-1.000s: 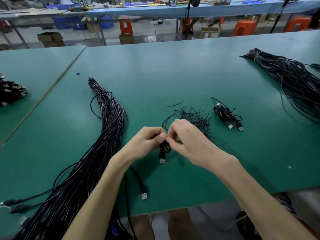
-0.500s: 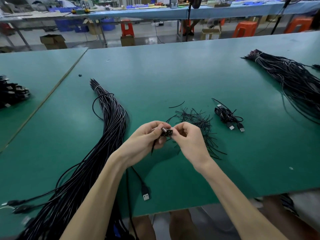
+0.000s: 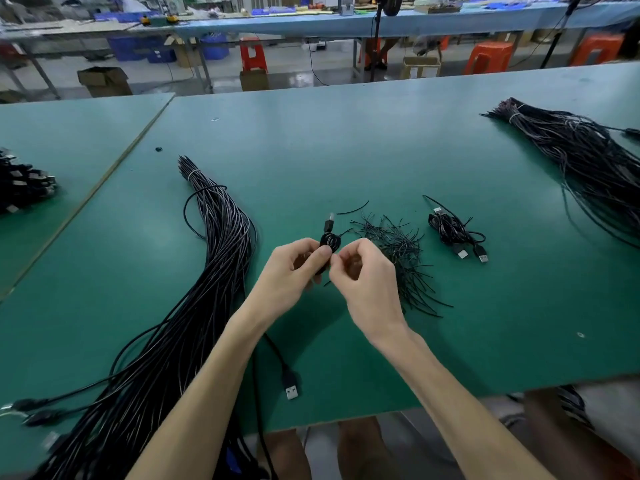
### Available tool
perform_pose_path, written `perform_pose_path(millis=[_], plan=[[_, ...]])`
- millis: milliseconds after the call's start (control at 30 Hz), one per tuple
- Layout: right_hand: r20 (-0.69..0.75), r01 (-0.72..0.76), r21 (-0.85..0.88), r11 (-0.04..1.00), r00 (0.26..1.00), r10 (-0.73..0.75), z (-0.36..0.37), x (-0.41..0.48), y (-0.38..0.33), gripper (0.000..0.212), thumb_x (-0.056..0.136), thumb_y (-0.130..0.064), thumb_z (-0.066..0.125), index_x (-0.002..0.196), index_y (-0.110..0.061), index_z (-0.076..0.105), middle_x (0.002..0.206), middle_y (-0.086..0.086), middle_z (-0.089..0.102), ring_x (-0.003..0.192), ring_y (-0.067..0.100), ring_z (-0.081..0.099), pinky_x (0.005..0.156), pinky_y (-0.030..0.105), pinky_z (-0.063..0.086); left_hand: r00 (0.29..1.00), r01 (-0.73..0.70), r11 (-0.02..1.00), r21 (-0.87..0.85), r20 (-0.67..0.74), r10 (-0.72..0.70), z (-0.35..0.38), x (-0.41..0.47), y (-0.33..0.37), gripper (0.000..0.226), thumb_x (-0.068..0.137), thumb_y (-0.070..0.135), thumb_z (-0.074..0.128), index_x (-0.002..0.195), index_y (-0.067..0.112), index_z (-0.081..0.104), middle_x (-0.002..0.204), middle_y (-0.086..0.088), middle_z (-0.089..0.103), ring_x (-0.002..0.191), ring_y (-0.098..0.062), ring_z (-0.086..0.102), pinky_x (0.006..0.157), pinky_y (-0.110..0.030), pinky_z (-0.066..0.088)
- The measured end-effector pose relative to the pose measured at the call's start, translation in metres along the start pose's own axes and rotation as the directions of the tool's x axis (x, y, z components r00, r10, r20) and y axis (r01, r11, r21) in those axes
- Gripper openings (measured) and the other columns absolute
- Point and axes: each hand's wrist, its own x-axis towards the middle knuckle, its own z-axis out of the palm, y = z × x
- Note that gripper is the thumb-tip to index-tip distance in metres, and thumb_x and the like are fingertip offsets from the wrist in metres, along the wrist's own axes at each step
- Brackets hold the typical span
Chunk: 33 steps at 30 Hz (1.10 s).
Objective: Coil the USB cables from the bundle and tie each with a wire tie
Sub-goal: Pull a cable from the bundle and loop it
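Observation:
My left hand grips a small coiled black USB cable above the green table; its plug points up and away. Right beside it, my right hand has its fingers curled, and the fingertips pinch at the coil's side, apparently on a thin wire tie that I cannot make out. A pile of black wire ties lies just right of my hands. The long bundle of black USB cables runs along the left. One loose cable with a USB plug trails under my left forearm.
A finished coiled cable lies right of the tie pile. A second cable bundle sits at the far right. Stacked black items rest on the adjoining table at left. The table's near edge runs below my forearms.
The coil has turned so its plug now points up instead of down. Both hands have lifted slightly and moved away from me, still working at the coil.

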Motion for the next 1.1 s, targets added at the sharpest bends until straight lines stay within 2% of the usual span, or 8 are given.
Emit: perform_pose_path(millis=[133, 233, 300, 367, 467, 667, 833, 1100], plan=[[0.116, 0.589, -0.544, 0.597, 0.758, -0.641, 0.006, 0.000, 0.013, 0.013, 0.090, 0.001, 0.066, 0.082, -0.003, 0.057, 0.076, 0.012, 0.052, 0.073, 0.028, 0.052, 0.073, 0.037, 0.050, 0.970, 0.228, 0.954, -0.195, 0.132, -0.205, -0.001, -0.002, -0.002, 0.035, 0.104, 0.026, 0.060, 0.074, 0.007, 0.060, 0.061, 0.000, 0.046, 0.052, -0.015, 0.038, 0.044, -0.022, 0.029], [0.346, 0.684, -0.697, 0.216, 0.585, -0.734, 0.006, 0.001, 0.018, 0.021, 0.083, -0.001, 0.073, 0.086, -0.008, 0.054, 0.074, 0.008, 0.046, 0.070, 0.026, 0.046, 0.070, 0.038, 0.045, 0.928, 0.357, 0.896, -0.264, 0.207, -0.309, -0.006, -0.002, -0.004, 0.036, 0.099, 0.027, 0.065, 0.065, 0.017, 0.058, 0.061, 0.003, 0.044, 0.049, -0.010, 0.034, 0.040, -0.018, 0.023], [0.296, 0.684, -0.655, 0.321, 0.623, -0.724, 0.007, 0.002, 0.020, 0.018, 0.086, 0.000, 0.071, 0.083, -0.008, 0.055, 0.074, 0.009, 0.048, 0.070, 0.027, 0.049, 0.068, 0.038, 0.048, 0.914, 0.389, 0.886, -0.252, 0.222, -0.339, -0.008, -0.001, -0.003, 0.039, 0.100, 0.034, 0.064, 0.066, 0.018, 0.061, 0.063, 0.001, 0.047, 0.048, -0.009, 0.035, 0.039, -0.017, 0.024], [0.156, 0.569, -0.488, 0.661, 0.803, -0.575, 0.007, 0.001, 0.018, 0.016, 0.090, 0.000, 0.067, 0.080, -0.005, 0.056, 0.077, 0.009, 0.053, 0.074, 0.026, 0.052, 0.070, 0.036, 0.049, 0.920, 0.386, 0.883, -0.268, 0.182, -0.347, -0.007, 0.000, -0.001, 0.043, 0.103, 0.046, 0.056, 0.082, 0.010, 0.066, 0.064, -0.004, 0.054, 0.047, -0.012, 0.043, 0.040, -0.019, 0.030], [0.070, 0.044, -0.070, 0.997, 0.997, -0.039, 0.002, -0.002, 0.009, 0.016, 0.095, -0.010, 0.068, 0.083, -0.009, 0.058, 0.076, -0.003, 0.064, 0.072, 0.007, 0.054, 0.068, 0.020, 0.043, 0.951, 0.308, 0.849, -0.430, 0.130, -0.280, -0.009, 0.001, 0.004, 0.058, 0.104, 0.052, 0.041, 0.122, 0.000, 0.060, 0.079, -0.016, 0.069, 0.059, -0.022, 0.064, 0.045, -0.026, 0.046], [0.031, -0.280, 0.346, 0.896, 0.957, 0.287, -0.014, 0.013, -0.003, 0.016, 0.094, -0.015, 0.069, 0.079, -0.011, 0.066, 0.070, 0.000, 0.070, 0.062, 0.011, 0.055, 0.062, 0.026, 0.047, 0.960, 0.069, 0.890, -0.452, 0.272, 0.064, -0.018, -0.005, 0.006, 0.046, 0.099, 0.032, 0.061, 0.134, 0.002, 0.060, 0.116, -0.019, 0.070, 0.099, -0.026, 0.068, 0.071, -0.029, 0.052], [0.216, -0.427, 0.469, 0.773, 0.904, 0.369, -0.021, 0.013, -0.005, 0.015, 0.095, -0.012, 0.070, 0.081, -0.007, 0.068, 0.068, 0.001, 0.069, 0.059, 0.014, 0.047, 0.058, 0.026, 0.042, 0.992, -0.120, 0.972, -0.200, 0.010, 0.125, -0.011, -0.001, 0.005, 0.029, 0.093, 0.023, 0.068, 0.113, 0.002, 0.072, 0.103, -0.024, 0.069, 0.084, -0.019, 0.062, 0.061, -0.033, 0.044], [0.151, 0.058, 0.014, 0.998, 0.987, -0.060, -0.009, -0.007, -0.013, 0.018, 0.092, -0.010, 0.071, 0.080, -0.009, 0.058, 0.072, -0.007, 0.056, 0.064, 0.004, 0.048, 0.065, 0.019, 0.041, 0.996, -0.076, 0.997, 0.028, -0.039, 0.077, -0.006, 0.001, 0.002, 0.042, 0.103, 0.034, 0.059, 0.068, 0.011, 0.058, 0.051, 0.003, 0.052, 0.047, -0.010, 0.045, 0.045, -0.026, 0.038]])
